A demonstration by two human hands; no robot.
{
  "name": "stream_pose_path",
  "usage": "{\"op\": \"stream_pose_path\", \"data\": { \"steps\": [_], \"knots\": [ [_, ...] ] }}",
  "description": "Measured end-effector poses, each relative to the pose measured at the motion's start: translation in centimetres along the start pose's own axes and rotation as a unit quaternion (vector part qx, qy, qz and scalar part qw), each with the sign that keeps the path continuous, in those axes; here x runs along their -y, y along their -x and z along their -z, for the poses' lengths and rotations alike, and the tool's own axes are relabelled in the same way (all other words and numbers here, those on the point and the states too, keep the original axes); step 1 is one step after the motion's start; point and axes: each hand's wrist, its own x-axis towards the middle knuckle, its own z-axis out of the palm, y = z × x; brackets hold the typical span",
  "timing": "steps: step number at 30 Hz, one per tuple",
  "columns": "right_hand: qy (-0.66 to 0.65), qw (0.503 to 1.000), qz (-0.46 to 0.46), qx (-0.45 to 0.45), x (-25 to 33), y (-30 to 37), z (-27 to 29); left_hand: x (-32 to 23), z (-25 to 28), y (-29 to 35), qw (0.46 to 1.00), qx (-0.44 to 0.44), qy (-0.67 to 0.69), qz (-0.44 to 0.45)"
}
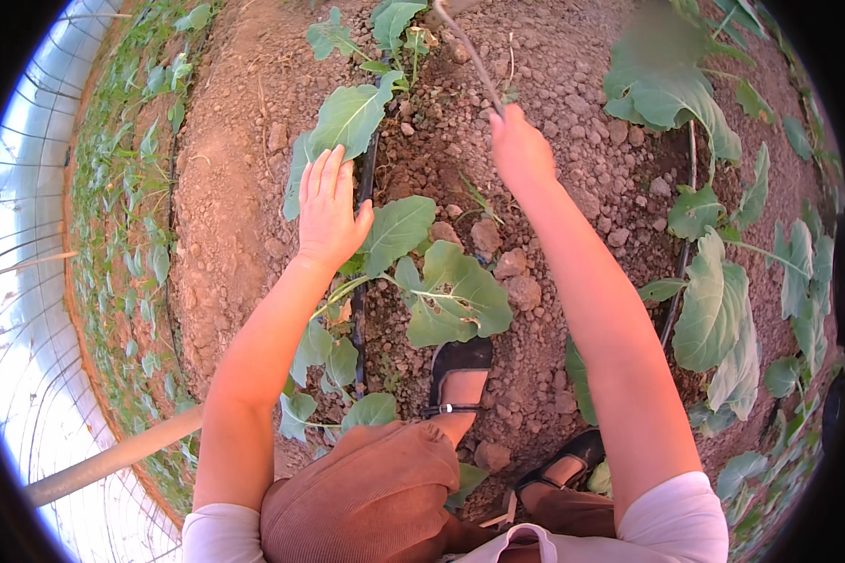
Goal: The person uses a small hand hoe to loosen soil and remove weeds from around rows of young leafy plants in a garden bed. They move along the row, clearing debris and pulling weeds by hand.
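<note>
My left hand point(330, 211) lies with its fingers stretched out against a broad green leaf point(352, 117) of a leafy plant, left of centre. It grips nothing. My right hand point(521, 145) is closed around the near end of a thin, curved rod point(469, 52), which slants up and left over the soil. The rod's far end meets the top edge of the picture, so its full shape cannot be told. Below my left hand, another plant spreads a large leaf point(457, 294) with small holes in it.
A black hose point(360, 328) runs along the plant row, with cloddy brown soil point(573, 103) beside it. More leafy plants point(714, 300) grow at the right. My shoe point(462, 357) stands close to the holed leaf. At lower left a wooden pole point(113, 462) slants before a pale sheet wall point(28, 281).
</note>
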Motion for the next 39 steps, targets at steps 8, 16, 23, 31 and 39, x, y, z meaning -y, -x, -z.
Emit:
{"op": "stream_pose_path", "data": {
  "steps": [8, 16, 23, 31, 39],
  "knots": [
    [0.033, 0.998, 0.015, 0.057, -1.8, 0.8, -1.1, 0.6, -0.3, 0.8, 1.000, 0.018, 0.004, 0.007],
    [-0.024, 0.997, -0.017, 0.070, 3.1, -1.4, -2.7, 0.5, -0.6, 1.1, 1.000, 0.016, 0.015, 0.008],
    [-0.025, 0.999, -0.009, 0.030, 2.6, 0.5, -4.6, 0.3, -0.4, 1.2, 0.999, 0.017, 0.026, 0.007],
    [-0.004, 0.999, -0.018, 0.028, 3.1, -0.1, -5.1, 0.4, -0.4, 1.4, 0.999, 0.027, 0.030, 0.011],
    [-0.029, 0.995, -0.005, 0.095, 2.5, 0.0, -4.3, 0.5, -0.5, 1.6, 0.999, 0.026, 0.019, 0.010]
  ]
}}
